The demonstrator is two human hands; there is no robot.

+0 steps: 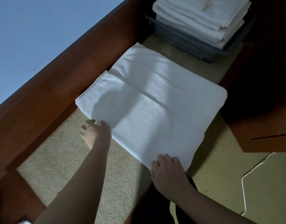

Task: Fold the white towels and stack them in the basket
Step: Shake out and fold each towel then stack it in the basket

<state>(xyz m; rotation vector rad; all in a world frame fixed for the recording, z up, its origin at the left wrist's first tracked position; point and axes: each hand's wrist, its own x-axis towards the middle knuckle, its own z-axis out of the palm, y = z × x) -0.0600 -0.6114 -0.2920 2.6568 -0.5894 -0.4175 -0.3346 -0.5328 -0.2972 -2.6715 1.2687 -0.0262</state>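
Both hands, left hand [94, 129] and right hand [167, 168], seemingly pinch the towel [148, 102] edge; stacked basket [184, 41] beyond.

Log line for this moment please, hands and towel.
left hand: on near-left corner of towel | right hand: on near edge | towel: partly folded, on carpet | basket: holds stack

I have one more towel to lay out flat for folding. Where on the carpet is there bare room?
Bare carpet lies between the wooden frame and the left hand. A narrower strip runs between the towel and the basket. Near the white cord there is also room. The basket is piled high with folded towels.
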